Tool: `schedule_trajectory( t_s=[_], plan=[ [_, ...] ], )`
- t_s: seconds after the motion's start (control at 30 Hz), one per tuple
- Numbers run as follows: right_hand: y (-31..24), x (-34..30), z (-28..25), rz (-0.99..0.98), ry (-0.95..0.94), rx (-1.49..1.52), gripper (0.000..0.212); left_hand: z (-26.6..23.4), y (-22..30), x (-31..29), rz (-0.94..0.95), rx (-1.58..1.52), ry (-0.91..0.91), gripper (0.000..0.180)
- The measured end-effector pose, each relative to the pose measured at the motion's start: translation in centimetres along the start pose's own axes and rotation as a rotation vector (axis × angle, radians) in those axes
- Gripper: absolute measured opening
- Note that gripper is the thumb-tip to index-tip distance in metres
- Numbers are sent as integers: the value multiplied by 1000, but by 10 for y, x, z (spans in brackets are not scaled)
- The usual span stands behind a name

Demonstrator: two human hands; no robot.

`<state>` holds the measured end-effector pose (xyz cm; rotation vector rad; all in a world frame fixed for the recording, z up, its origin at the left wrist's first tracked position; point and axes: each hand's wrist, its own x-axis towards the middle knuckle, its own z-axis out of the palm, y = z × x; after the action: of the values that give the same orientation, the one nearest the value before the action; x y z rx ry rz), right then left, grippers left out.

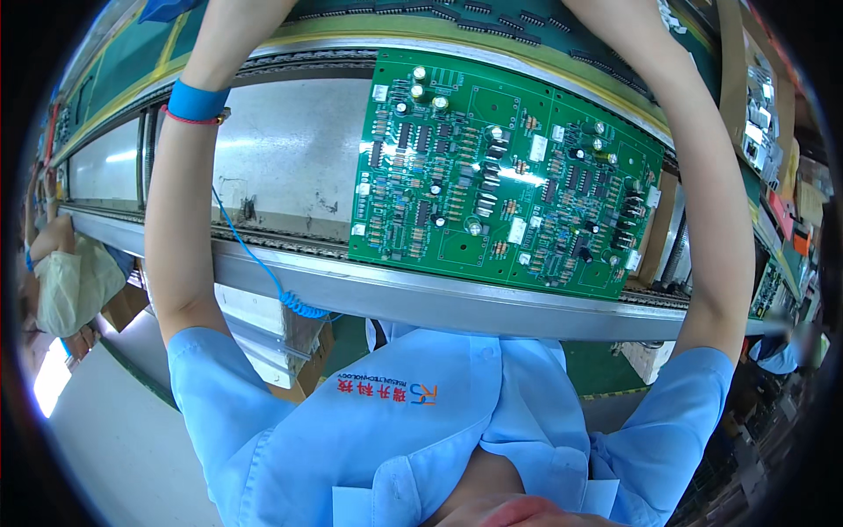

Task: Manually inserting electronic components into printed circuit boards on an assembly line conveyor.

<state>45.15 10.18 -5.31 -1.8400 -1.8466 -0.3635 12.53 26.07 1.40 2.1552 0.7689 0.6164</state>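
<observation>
Both my arms reach over the conveyor to the far side. Of my left hand (250, 22) only the part near the wrist shows at the top edge. My right hand (619, 19) is likewise cut off there; the fingers of both are out of the picture. Several black chips (496, 32) with pins lie in rows on the green far bench between my hands. More black chips (606, 72) are beside my right hand. Below them, a large green circuit board (457, 167) rests across the conveyor rails, filled with capacitors, chips, resistors and white connectors.
A metal conveyor rail (527, 312) runs along my near side. From the blue wrist strap (198, 100) on my left arm, a coiled blue cord (303, 307) hangs over this rail. Cardboard boxes with parts (760, 114) stand at right. Another person's arm (54, 241) shows at far left.
</observation>
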Motion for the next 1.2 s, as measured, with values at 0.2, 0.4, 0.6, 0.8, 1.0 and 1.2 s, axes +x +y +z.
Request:
schedule_trajectory(
  t_s=[0.2, 0.4, 0.6, 0.8, 1.0, 1.2],
  plan=[
    [-157, 12, -91, 440, -336, 332, 11, 3, -40, -2, 242, -1215, -330, 13],
    [-166, -68, -111, 254, -340, 354, 15, 1, 32, -31, -149, 232, 11, 21],
    [-170, -100, -98, 69, -134, 105, 25, 1, 36, -50, 52, 131, -39, 4],
    [-172, -97, -97, -144, -95, -86, 27, -6, 40, -67, 88, 250, -115, 4],
    [-172, -90, -96, -171, -122, -124, 30, -14, 21, -86, 141, 335, -133, 5],
    [-173, -92, -98, -121, -167, -117, 30, -25, 22, -110, 251, 424, -164, 7]
  ],
)
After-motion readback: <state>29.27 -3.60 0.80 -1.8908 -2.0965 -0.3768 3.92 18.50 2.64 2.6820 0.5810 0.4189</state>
